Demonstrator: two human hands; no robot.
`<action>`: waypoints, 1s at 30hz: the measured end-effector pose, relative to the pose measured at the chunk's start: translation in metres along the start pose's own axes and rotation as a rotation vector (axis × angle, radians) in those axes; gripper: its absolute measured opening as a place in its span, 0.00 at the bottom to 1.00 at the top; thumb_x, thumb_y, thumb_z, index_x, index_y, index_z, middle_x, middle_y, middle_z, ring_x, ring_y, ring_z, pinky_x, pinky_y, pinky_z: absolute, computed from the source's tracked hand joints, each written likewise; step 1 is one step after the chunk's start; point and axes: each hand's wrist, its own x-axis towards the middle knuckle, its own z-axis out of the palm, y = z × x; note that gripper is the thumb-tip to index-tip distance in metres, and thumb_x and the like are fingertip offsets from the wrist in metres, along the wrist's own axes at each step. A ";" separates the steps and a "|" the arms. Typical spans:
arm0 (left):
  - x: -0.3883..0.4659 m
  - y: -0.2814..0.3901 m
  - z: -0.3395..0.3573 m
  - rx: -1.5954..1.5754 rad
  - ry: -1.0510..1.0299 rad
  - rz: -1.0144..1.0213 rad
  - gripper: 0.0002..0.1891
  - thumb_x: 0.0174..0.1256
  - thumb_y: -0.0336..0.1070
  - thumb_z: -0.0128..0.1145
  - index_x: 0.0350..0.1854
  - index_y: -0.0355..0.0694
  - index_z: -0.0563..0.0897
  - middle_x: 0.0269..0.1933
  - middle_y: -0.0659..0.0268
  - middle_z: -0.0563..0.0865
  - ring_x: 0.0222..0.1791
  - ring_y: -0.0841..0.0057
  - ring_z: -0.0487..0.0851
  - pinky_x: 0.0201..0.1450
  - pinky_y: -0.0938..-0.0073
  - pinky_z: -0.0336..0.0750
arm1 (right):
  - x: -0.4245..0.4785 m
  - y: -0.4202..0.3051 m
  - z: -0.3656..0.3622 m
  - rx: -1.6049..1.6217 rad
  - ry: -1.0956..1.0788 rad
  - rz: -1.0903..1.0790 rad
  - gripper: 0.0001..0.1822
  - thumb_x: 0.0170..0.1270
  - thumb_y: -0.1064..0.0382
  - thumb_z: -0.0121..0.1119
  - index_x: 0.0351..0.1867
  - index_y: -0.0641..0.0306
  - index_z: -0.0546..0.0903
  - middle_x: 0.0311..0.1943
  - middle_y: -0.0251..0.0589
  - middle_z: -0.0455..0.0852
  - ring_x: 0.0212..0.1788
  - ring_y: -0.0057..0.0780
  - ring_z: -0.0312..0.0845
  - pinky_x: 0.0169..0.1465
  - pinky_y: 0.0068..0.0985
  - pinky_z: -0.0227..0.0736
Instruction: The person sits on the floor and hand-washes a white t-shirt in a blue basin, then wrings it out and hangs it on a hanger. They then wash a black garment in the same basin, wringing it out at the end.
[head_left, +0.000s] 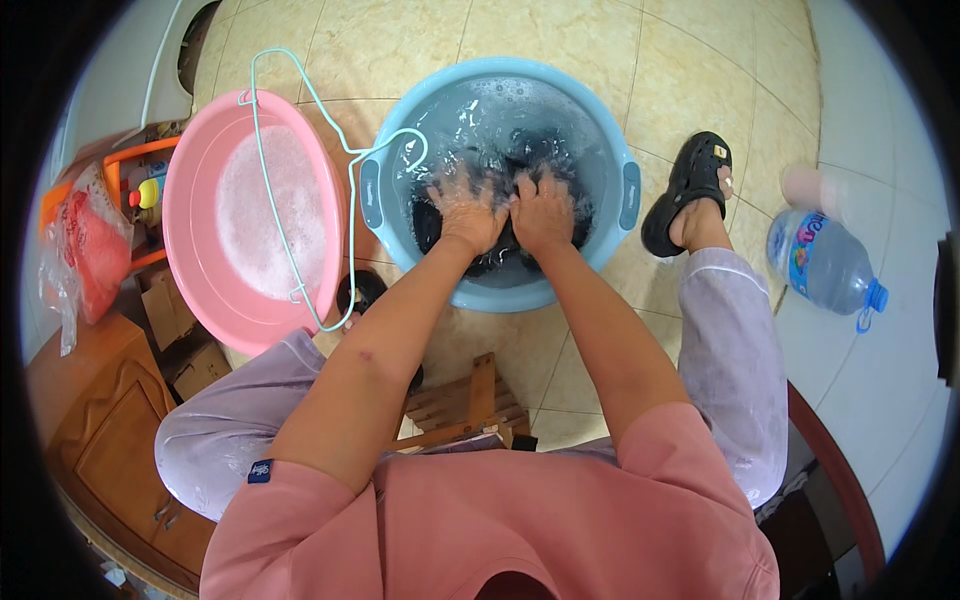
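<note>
A round blue plastic basin (504, 297) stands on the tiled floor before me, filled with greyish water. Dark, wet cloth (426, 223) lies in it, mostly under the surface. My left hand (471, 212) presses down on the cloth with its fingers spread, the fingertips dipping into splashing water. Close beside it, my right hand (544, 210) pushes on the same cloth, fingers apart and partly under water. The two thumbs nearly touch. Neither hand shows a closed grasp.
To the left a pink basin (184, 225) holds suds. A pale green wire hanger (352, 195) spans both basins' rims. At right are a black clog (684, 187) on my foot and a large water bottle (825, 262). A wooden cabinet (112, 427) stands lower left.
</note>
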 end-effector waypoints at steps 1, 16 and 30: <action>0.002 -0.001 -0.002 0.043 -0.055 0.013 0.34 0.60 0.61 0.46 0.66 0.48 0.65 0.71 0.44 0.45 0.70 0.40 0.38 0.65 0.34 0.33 | 0.003 0.002 0.004 -0.013 -0.056 0.011 0.25 0.59 0.51 0.53 0.59 0.52 0.71 0.59 0.50 0.66 0.56 0.50 0.63 0.59 0.45 0.60; -0.008 -0.001 -0.040 -0.505 0.226 -0.008 0.04 0.53 0.29 0.54 0.28 0.37 0.81 0.33 0.50 0.82 0.38 0.53 0.79 0.43 0.61 0.73 | -0.001 -0.008 -0.065 0.425 0.095 0.076 0.12 0.43 0.65 0.63 0.33 0.62 0.79 0.35 0.46 0.79 0.42 0.44 0.75 0.46 0.34 0.70; -0.190 0.040 -0.338 -1.169 0.188 0.743 0.10 0.55 0.23 0.48 0.40 0.37 0.76 0.35 0.72 0.78 0.36 0.87 0.74 0.40 0.85 0.69 | -0.127 -0.134 -0.311 0.797 0.325 -0.511 0.20 0.43 0.67 0.58 0.43 0.64 0.79 0.27 0.47 0.82 0.27 0.35 0.79 0.35 0.25 0.74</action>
